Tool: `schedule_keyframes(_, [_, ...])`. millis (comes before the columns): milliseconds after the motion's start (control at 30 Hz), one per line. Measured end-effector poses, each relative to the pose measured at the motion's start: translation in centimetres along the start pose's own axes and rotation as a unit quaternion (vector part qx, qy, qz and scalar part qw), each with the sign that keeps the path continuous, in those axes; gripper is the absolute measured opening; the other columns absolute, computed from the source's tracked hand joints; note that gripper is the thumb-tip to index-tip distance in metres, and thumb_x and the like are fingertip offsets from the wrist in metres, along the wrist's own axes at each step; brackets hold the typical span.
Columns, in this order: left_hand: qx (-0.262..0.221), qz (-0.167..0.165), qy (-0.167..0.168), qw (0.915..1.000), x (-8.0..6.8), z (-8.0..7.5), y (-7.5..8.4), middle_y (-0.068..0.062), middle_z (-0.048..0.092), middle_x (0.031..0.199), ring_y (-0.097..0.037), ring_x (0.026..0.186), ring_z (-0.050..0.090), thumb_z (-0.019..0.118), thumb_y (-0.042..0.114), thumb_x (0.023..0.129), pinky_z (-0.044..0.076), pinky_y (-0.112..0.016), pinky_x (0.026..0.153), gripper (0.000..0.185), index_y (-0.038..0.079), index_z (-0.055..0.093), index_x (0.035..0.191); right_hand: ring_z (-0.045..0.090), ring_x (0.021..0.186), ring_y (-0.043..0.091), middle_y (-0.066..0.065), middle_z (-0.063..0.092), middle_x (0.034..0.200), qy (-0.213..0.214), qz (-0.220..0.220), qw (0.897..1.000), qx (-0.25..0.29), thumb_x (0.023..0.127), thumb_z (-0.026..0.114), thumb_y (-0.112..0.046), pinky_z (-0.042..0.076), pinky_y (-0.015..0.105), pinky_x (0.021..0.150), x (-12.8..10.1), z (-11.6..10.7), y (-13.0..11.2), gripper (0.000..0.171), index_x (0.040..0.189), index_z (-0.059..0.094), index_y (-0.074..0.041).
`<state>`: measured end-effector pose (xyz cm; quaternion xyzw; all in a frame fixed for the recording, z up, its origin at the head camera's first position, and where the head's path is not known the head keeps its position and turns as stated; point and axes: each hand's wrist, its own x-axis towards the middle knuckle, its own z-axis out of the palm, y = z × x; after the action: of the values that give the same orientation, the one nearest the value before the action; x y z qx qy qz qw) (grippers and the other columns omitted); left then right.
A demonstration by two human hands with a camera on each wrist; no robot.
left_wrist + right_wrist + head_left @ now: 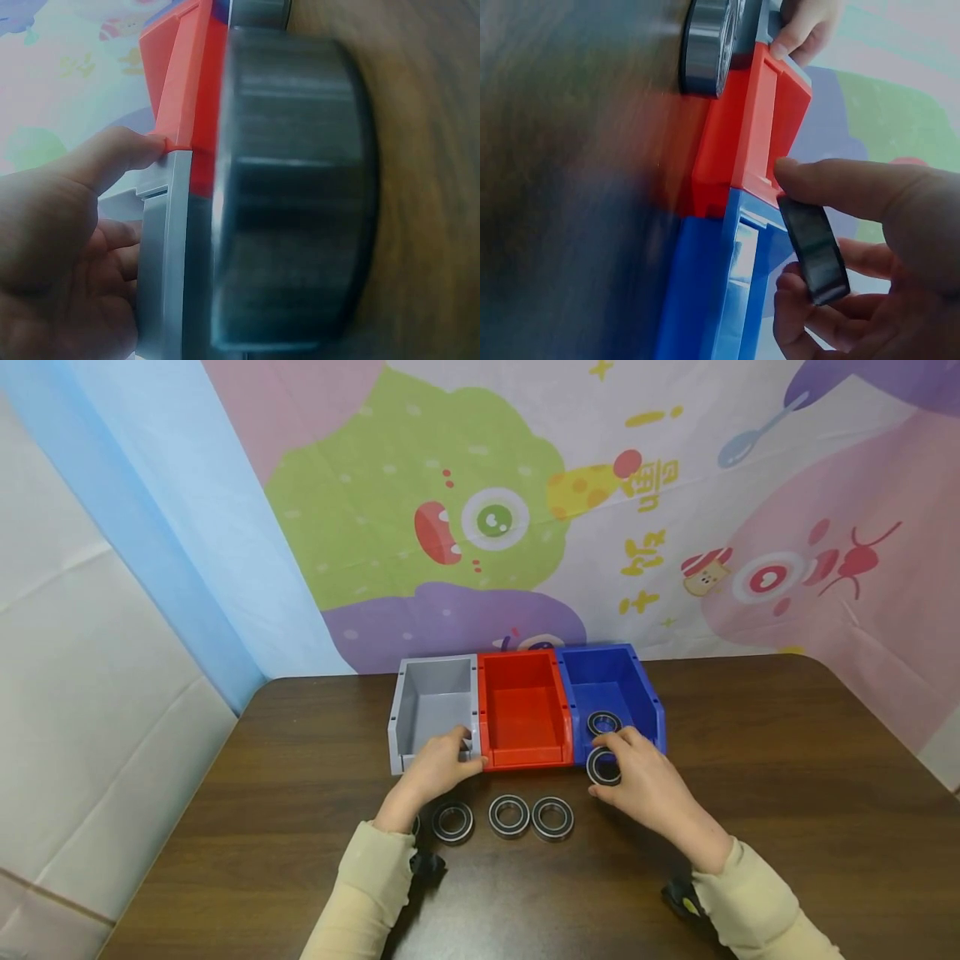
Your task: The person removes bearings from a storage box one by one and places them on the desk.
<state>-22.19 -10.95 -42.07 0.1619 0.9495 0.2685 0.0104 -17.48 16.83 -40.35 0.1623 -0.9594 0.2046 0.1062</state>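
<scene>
My right hand point(648, 781) pinches a ball bearing point(814, 251) between thumb and fingers over the front of the blue bin point(648, 693). Inside that bin lies another bearing point(603, 722). My left hand point(438, 768) reaches over the front of the grey bin point(396, 727). Its thumb lies at the corner where the grey and red bins meet, with the other fingers bent behind the grey front wall. Whether those fingers hold anything is hidden. The red bin point(525, 714) stands between the other two.
Several bearings lie on the brown table point(247, 835) before the bins, among them a left one point(452, 822), a middle one point(509, 816) and a right one point(552, 818). Another is partly hidden by the left wrist. A printed cloth point(420, 468) hangs behind the bins.
</scene>
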Motion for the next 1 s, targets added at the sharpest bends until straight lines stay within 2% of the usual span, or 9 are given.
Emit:
schedule_keyframes(167, [-0.001, 0.0, 0.0, 1.0, 0.0, 0.04, -0.07, -0.014, 0.066, 0.096, -0.028, 0.085, 0.062, 0.063, 0.029, 0.08, 0.049, -0.039, 0.076, 0.041, 0.0, 0.054, 0.108, 0.056, 0.093, 0.029, 0.01, 0.058, 0.099, -0.007, -0.02, 0.999, -0.028, 0.061, 0.082, -0.029, 0.048, 0.046, 0.076, -0.29, 0.2, 0.0, 0.055, 0.107, 0.06, -0.007])
schedule_keyframes(333, [0.002, 0.001, 0.0, 1.0, 0.06, 0.21, -0.22, -0.014, 0.066, 0.095, -0.028, 0.084, 0.062, 0.063, 0.029, 0.08, 0.049, -0.039, 0.075, 0.04, 0.001, 0.054, 0.106, 0.058, 0.085, 0.026, 0.008, 0.059, 0.094, -0.021, -0.036, 0.998, -0.049, 0.06, 0.082, -0.029, 0.048, 0.042, 0.071, -0.51, 0.12, 0.07, 0.053, 0.104, 0.061, -0.008])
schedule_keyframes(467, [0.003, 0.0, 0.001, 1.0, 0.13, 0.24, -0.22, -0.014, 0.066, 0.095, -0.028, 0.085, 0.062, 0.063, 0.03, 0.08, 0.049, -0.039, 0.075, 0.04, 0.001, 0.054, 0.107, 0.058, 0.08, 0.022, 0.008, 0.06, 0.092, -0.043, -0.044, 0.997, -0.049, 0.061, 0.082, -0.028, 0.048, 0.04, 0.07, -0.59, 0.02, 0.03, 0.052, 0.103, 0.061, -0.007])
schedule_keyframes(1000, [0.003, -0.003, 0.001, 1.0, 0.07, 0.22, -0.17, -0.014, 0.065, 0.096, -0.027, 0.084, 0.062, 0.062, 0.031, 0.081, 0.049, -0.039, 0.076, 0.042, 0.0, 0.054, 0.109, 0.058, 0.081, 0.02, 0.006, 0.061, 0.092, -0.123, -0.058, 0.99, -0.044, 0.062, 0.08, -0.026, 0.048, 0.039, 0.073, -0.82, 0.55, -0.27, 0.049, 0.102, 0.061, -0.005])
